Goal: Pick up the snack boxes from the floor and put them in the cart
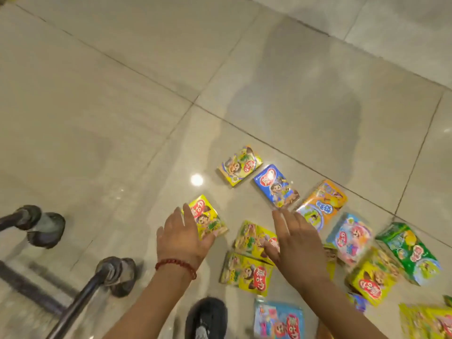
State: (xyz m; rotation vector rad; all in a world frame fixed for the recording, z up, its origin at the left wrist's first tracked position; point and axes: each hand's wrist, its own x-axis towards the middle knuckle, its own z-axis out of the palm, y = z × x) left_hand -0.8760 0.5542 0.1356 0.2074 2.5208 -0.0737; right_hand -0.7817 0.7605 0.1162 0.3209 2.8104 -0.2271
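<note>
With both hands spread and holding nothing, the left hand is best closed on the yellow box beneath it, the right hand on the blue box at twelve o'clock.

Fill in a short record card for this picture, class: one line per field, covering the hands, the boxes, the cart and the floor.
left hand: left hand, fingers straight, over a yellow box
right hand: right hand, fingers spread, holding nothing, reaching toward the blue box
boxes: many snack boxes scattered on the floor, including an orange box and a green box
cart: only cart wheels and frame visible, at left
floor: glossy tiled floor
</note>
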